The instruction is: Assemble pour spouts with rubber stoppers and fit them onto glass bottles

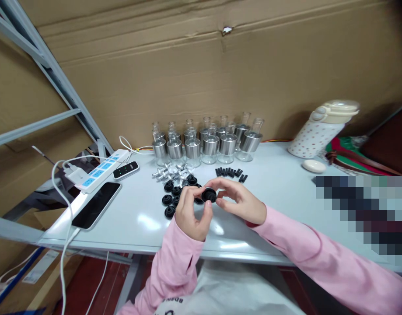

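Between my two hands is a round black stopper (209, 195) with a stepped centre, held just above the table. My left hand (192, 214) pinches it from the left with thumb and fingers. From the right, the fingertips of my right hand (242, 199) close on its edge. Several similar black stoppers (167, 200) lie on the table left of my hands, some hidden behind my left hand. Silvery metal spouts (171, 172) are heaped behind them. Small black pieces (229, 172) lie in a loose row beyond my right hand.
Glass bottles with metal bands (210, 146) stand in rows along the cardboard wall (201, 70). At left are a power strip (104, 170), a phone (97, 205) and a small black device (126, 169). A dotted flask (319, 129) and a white oval object (314, 166) stand right.
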Motion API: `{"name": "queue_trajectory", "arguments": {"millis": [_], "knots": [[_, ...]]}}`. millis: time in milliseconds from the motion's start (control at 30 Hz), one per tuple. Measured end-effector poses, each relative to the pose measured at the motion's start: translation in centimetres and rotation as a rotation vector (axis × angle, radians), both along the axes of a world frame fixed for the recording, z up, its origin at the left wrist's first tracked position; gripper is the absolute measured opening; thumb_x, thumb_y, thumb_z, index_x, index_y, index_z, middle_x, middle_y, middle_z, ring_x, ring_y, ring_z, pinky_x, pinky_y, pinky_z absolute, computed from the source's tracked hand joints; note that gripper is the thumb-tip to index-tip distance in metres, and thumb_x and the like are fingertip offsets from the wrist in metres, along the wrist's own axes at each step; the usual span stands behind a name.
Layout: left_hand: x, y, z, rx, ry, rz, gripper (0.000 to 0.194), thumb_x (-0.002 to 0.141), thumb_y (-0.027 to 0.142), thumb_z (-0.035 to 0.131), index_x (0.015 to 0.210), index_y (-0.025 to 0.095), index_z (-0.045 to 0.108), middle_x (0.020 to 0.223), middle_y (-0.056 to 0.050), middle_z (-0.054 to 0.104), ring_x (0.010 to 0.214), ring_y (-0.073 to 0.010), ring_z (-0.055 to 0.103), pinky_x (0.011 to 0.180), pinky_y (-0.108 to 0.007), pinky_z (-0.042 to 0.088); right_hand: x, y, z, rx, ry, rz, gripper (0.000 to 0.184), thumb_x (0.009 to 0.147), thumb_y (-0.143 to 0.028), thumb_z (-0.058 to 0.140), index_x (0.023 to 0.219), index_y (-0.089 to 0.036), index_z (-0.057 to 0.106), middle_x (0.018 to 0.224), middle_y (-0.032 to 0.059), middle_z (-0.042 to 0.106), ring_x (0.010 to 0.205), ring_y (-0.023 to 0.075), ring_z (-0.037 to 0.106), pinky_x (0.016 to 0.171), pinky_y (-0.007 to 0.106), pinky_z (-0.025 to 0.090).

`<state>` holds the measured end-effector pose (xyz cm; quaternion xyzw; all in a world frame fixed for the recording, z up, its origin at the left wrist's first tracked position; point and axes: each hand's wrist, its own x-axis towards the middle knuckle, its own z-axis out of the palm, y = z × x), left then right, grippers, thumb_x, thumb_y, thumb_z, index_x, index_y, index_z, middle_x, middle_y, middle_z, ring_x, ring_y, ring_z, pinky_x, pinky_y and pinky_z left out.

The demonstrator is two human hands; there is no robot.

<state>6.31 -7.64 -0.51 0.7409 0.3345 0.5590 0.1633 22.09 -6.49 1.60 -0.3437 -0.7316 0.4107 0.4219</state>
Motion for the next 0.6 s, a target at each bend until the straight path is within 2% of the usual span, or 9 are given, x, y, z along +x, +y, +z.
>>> {"name": "queue_trajectory", "arguments": {"millis": [233,600], "knots": [[0.06,-0.1,-0.25,-0.053,-0.013,-0.029,0.018,0.076,0.015,0.048,0.094,0.013,0.049,0.09,-0.009,0.054,0.084,-0.0174,0.055,0.073,-0.032,0.049,0.11,0.08,0.27,0.111,-0.004,-0.002,0.026,0.073,-0.019,0.053,0.098,-0.018,0.058,0.091,0.0075,0.054,0.084,0.0183,0.054,0.063,0.028,0.046],[0.16,-0.05,-0.39,-0.046,0.003,-0.04,0.019,0.074,0.015,0.048,0.093,0.016,0.048,0.088,-0.007,0.053,0.083,-0.017,0.055,0.072,-0.032,0.049,0.02,0.09,0.04,0.055,0.041,0.015,0.028,0.066,-0.013,0.052,0.094,-0.017,0.056,0.089,0.0051,0.051,0.082,0.016,0.054,0.068,0.029,0.047]]}}
